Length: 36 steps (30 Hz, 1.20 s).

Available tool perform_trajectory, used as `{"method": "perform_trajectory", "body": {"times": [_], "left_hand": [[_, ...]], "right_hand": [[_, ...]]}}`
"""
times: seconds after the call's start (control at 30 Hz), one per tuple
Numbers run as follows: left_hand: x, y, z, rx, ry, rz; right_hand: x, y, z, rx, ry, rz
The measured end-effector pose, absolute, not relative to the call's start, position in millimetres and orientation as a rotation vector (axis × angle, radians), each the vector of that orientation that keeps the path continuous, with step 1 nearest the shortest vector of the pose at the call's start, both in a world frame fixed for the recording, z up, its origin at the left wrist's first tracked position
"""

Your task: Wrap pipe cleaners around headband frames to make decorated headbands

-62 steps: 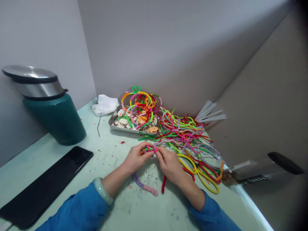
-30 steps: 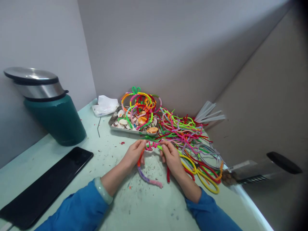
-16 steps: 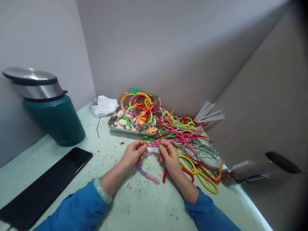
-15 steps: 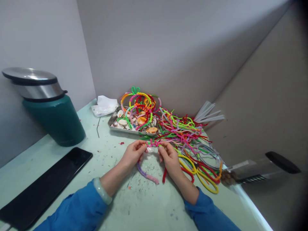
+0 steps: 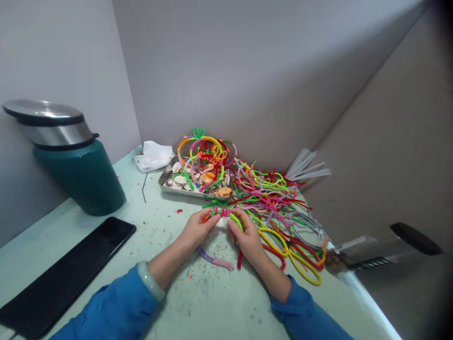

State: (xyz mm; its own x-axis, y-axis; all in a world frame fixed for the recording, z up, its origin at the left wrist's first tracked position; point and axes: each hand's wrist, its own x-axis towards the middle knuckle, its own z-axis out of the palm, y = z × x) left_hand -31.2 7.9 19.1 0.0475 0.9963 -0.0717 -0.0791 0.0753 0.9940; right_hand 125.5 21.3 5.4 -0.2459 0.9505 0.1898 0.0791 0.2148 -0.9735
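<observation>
Both my hands are closed on a headband wrapped in coloured pipe cleaners, held over the table's middle. My left hand pinches its left side beside a pink twisted part at the top. Thumb and fingers of my right hand grip the bright green wrapped stretch on the right. One purple and pink end curves down below my left hand, and a red end shows below my right. The fingers partly hide the wrapping.
Behind my hands, a metal tray holds shells and finished-looking wrapped bands. To its right lies a tangled heap of pipe cleaners, with translucent sticks behind. A green tumbler and black phone are at left.
The headband has turned in my hands: its bright green stretch now shows by my right fingers, and orange shows by my left. My right fingers have shifted their grip slightly.
</observation>
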Motion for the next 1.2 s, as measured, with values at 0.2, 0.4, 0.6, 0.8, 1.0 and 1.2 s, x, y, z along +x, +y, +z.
{"method": "perform_trajectory", "body": {"times": [0.2, 0.4, 0.6, 0.8, 1.0, 1.2], "left_hand": [[-31, 8, 20, 1.081, 1.124, 1.132], [-29, 6, 24, 1.055, 1.104, 1.154], [-29, 7, 23, 1.064, 1.086, 1.156], [-30, 8, 20, 1.083, 1.085, 1.121], [-29, 8, 19, 1.107, 1.079, 1.131], [-28, 5, 23, 1.125, 1.063, 1.144]], "right_hand": [[125, 22, 9, -0.931, -1.518, 1.215], [124, 24, 14, -0.903, -1.465, 1.259], [124, 26, 11, -0.949, -1.612, 0.932], [127, 22, 24, -0.86, -1.848, 0.562], [125, 21, 23, -0.857, -1.851, 0.497], [123, 22, 18, -1.001, -1.751, 0.671]]}}
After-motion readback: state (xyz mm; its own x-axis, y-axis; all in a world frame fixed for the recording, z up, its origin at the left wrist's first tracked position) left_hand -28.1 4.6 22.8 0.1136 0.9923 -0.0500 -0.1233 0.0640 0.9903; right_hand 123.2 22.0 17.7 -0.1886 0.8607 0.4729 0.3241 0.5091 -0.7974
